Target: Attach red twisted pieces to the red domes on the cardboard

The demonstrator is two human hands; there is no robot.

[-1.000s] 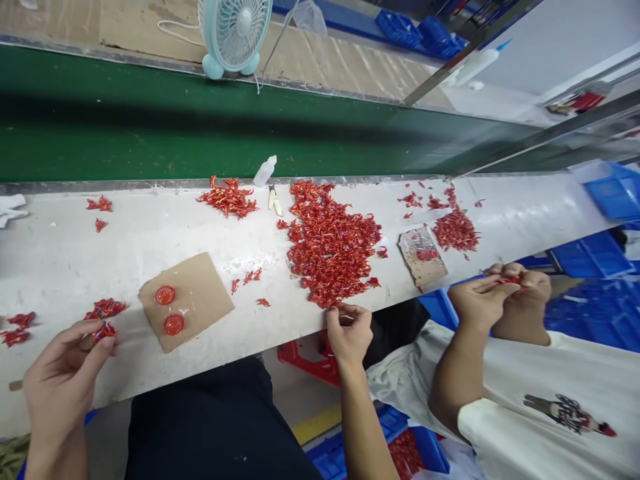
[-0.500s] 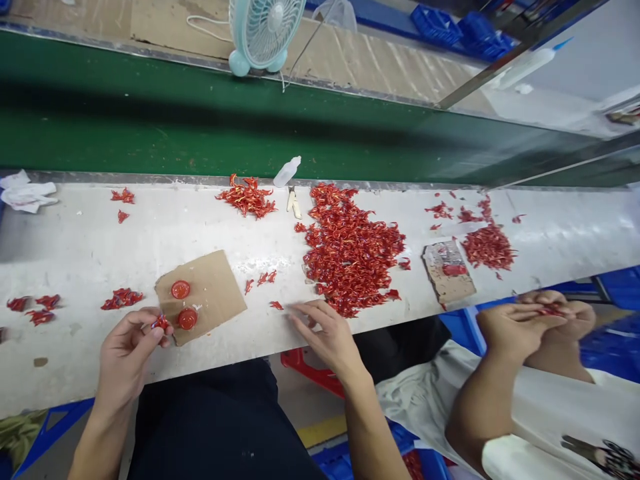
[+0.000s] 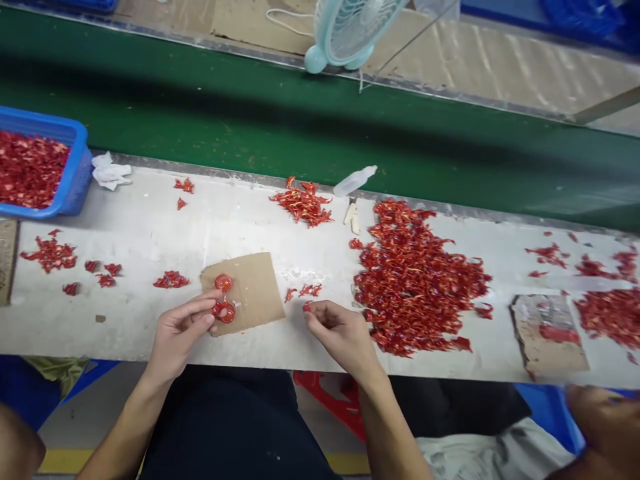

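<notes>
My left hand pinches a small red plastic piece with blue and white spots over the left edge of a cardboard sheet. Two round red caps sit on that sheet, the nearer one partly covered by my fingers. To the right of the cardboard, my right hand is closed, with a tiny red piece between thumb and forefinger. Just beyond those fingertips lie several small red pieces. A large heap of red pieces spreads to the right of my right hand.
A blue basket full of red parts stands at the left, beside a crumpled white tissue. A squeeze bottle lies along the back edge near a smaller red pile. Another person's arm is at the lower right.
My right thumb and forefinger have closed on a small red piece that lay on the table. My left hand keeps its piece. The view has swung left, bringing in the blue basket.
</notes>
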